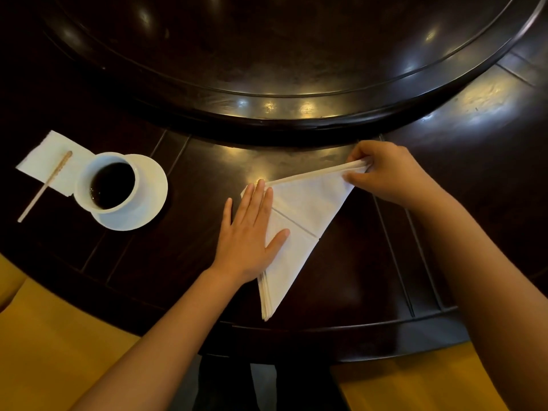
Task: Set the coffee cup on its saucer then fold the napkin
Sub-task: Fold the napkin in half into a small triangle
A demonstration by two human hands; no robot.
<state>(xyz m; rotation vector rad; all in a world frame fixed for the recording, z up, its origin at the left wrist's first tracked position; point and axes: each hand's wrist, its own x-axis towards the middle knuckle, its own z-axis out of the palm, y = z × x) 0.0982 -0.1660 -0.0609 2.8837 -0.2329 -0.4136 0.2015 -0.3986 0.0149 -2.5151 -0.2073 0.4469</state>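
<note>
So, far left on the dark worktop [189,161] lies a flat white paper sheet [44,161] w/ a thin wood stir stick [44,186] across it. Just beside it is the coffee cup [108,182], round and white, w/ black coffee inside. It sits on its saucer [148,197], a round white plate, so step 1 looks done.

Next, the left hand [249,232] lies flat, fingers straight and spread a bit, and presses down on the left side of the napkin [299,215]. The napkin is in the middle of the worktop, in front of the person. It is white, soft and thin, many layers thick at the edges, and folded into a long triangle w/ one tip near the worktop edge. A fold line runs across it.

To the right, the right hand [382,170] pinches the far right corner of the napkin btwn thumb and fingers and lifts it a little off the worktop.

My guess: the fold step is in hand now. The next move prob needs the right hand to bring that corner over to the left and line up the edges, while the left hand keeps the napkin from sliding. Then a flat press to make the crease sharp.

The worktop is shiny dark wood w/ thin grooves. A big round raised part [296,54] sits behind. Yellow seats [53,336] show below.
</note>
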